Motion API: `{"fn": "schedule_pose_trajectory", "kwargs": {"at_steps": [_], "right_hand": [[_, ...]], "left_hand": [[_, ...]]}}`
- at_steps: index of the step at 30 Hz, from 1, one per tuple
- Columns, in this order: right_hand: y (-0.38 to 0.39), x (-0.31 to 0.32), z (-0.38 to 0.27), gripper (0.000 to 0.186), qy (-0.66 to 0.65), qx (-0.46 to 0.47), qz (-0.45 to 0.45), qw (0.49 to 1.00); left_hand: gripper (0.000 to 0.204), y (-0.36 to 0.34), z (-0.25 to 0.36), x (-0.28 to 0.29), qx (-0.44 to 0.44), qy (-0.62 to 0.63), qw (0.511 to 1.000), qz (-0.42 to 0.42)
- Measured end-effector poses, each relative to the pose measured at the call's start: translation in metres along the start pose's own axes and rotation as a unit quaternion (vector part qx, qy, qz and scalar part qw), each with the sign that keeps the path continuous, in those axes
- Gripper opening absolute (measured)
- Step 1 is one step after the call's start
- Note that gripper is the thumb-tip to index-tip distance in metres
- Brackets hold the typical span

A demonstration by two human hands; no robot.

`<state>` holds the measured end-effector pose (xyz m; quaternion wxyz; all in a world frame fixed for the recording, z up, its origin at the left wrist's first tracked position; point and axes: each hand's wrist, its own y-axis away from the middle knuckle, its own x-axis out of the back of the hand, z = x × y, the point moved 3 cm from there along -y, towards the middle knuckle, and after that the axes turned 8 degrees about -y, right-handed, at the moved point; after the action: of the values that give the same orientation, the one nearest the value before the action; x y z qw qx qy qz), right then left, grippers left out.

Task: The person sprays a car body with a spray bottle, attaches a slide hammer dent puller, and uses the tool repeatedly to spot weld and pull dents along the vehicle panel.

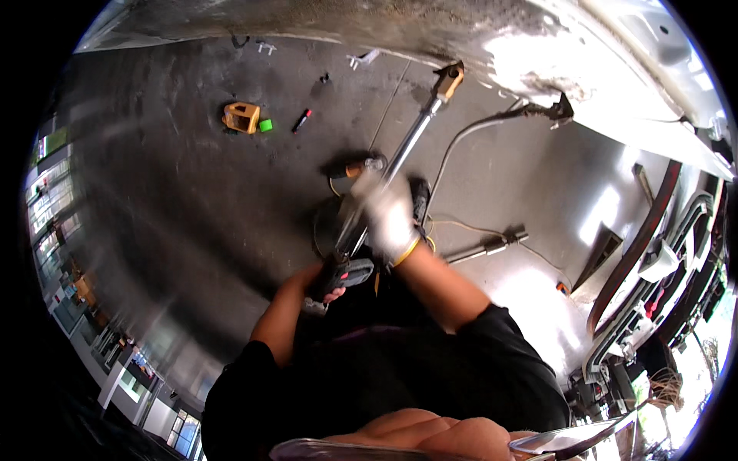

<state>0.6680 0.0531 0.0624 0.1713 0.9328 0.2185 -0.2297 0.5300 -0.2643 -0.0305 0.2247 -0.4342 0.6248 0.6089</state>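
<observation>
A long slide hammer (413, 137) slants away from me, its chrome shaft ending in a tan block beside the lower edge of a pale vehicle body panel (338, 29). Around the black grip at its near end my left hand (332, 293) is closed, mostly hidden by the grip. My right hand (392, 219), in a white glove with a yellow cuff, is closed about the middle of the tool and smeared by motion. Just beyond it, an orange-handled tool (354, 169) with a cord lies on the floor.
On the grey floor (192, 184) lie a yellow tool part (242, 117), a green block (266, 125) and a red-capped marker (302, 121). A bent metal bar (461, 137) stands right of the slide hammer. Curved car parts (642, 284) stand at the right.
</observation>
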Motion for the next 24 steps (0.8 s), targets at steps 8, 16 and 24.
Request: {"fn": "schedule_pose_trajectory", "kwargs": {"at_steps": [8,16,24], "right_hand": [[0.109,-0.053,0.053,0.029,-0.138,-0.345,-0.068,0.926],[0.037,-0.031,-0.01,0.035,-0.258,-0.307,0.015,0.916],[0.021,-0.033,-0.039,0.039,-0.245,-0.288,0.011,0.926]], "left_hand": [[0.046,0.023,-0.121,-0.04,0.125,0.074,0.9,0.411],[0.037,-0.009,-0.041,-0.045,0.011,0.06,0.994,0.095],[0.032,-0.005,-0.009,-0.087,-0.006,0.08,0.995,0.066]]}}
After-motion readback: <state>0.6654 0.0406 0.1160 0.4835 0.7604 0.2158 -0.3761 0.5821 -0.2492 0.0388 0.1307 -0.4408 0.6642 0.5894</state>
